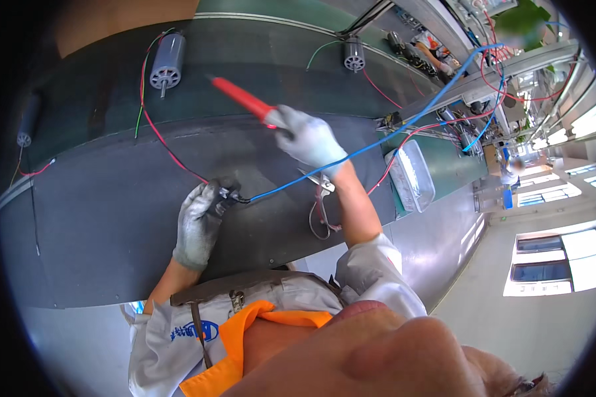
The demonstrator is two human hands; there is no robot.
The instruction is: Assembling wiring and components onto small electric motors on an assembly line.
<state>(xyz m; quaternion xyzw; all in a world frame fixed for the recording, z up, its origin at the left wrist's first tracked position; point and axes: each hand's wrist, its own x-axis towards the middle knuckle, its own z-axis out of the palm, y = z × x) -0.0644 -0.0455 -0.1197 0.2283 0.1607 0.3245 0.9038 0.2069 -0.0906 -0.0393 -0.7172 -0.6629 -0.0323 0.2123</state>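
Note:
My right hand (309, 137), in a pale glove, is closed around a red test probe (242, 98). Its thin tip points up and left, toward a grey cylindrical motor (169, 56) with a bare shaft, and stays apart from it. In my left hand (200, 221), also gloved, the fingers pinch a small dark clip-like piece (228, 194) at the end of a blue wire (377, 141). The motor's red wire (153, 129) runs down to these fingers; its exact joint is hidden. A green wire (138, 122) hangs free beside it. Scissors (322, 183) lie by my right wrist.
Two more motors, one at the far right (354, 56) and one at the left edge (28, 122), stand on the green surface. A clear plastic tray (412, 176) sits right of the dark mat (99, 218). Another person's hand (442, 65) shows beyond a metal frame (530, 66).

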